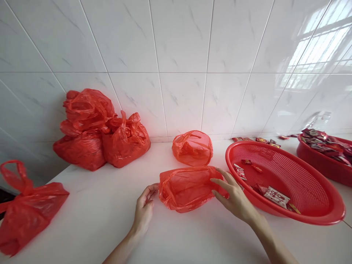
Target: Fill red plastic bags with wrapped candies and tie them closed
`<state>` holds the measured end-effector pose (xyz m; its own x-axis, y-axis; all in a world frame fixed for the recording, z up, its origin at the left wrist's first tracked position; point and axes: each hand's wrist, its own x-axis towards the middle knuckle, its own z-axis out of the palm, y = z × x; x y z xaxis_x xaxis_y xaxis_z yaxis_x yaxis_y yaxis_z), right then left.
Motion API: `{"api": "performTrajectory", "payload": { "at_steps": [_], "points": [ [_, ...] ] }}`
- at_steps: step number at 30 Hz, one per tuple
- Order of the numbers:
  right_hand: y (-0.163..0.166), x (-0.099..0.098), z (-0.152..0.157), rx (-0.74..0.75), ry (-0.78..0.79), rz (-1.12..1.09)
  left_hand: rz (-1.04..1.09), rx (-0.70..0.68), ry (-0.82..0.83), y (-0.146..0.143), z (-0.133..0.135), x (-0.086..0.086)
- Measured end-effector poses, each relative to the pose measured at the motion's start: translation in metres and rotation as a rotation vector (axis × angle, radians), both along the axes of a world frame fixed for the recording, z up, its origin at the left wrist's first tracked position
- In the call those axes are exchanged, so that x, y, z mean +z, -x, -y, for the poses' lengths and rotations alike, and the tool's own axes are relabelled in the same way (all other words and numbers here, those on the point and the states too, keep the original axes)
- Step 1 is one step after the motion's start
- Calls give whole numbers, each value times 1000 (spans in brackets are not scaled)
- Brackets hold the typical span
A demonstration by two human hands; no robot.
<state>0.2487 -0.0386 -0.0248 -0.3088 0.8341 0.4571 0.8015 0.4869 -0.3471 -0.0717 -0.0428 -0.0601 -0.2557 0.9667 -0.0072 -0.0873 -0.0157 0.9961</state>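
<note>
At centre, my left fingers (pixel 152 187) pinch the red bag (pixel 187 189), my right fingers (pixel 221 182) spread in its mouth. It runs left to right, gaping toward me; desk (pixel 96 209) reaches lower left, basket (pixel 291 168) crowds right.

Indoor tiled room, exact kind unclear. Glossy grey-veined white wall tiles (pixel 181 40) fill the top; a barred-window reflection (pixel 313 51) shines upper right.

On my feed, the left edge crops a red bag (pixel 37 209) far left of the left fingers (pixel 147 191), the right edge cuts a red tub (pixel 313 161) right of the right fingers (pixel 221 183); small packets (pixel 261 140) beyond those are unreadable.
</note>
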Motion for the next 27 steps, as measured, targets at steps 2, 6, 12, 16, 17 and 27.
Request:
{"api": "performTrajectory", "payload": {
  "at_steps": [2, 6, 12, 16, 17, 27],
  "points": [
    [0, 0, 0, -3, 3, 1, -26, 8, -11, 2, 0, -1],
    [1, 0, 0, 3, 7, -5, -51, 42, -71, 5, 1, -6],
    [2, 1, 0, 1, 27, -11, -54, 39, -76, 5, 1, -8],
    [2, 0, 0, -2, 44, -20, -77, 58, -67, 5, 0, -9],
    [2, -1, 0, -3, 46, -23, -80, 57, -64, 5, 0, -9],
    [4, 1, 1, -7, 165, -28, -140, 57, -50, 7, 0, -12]
  ]
}}
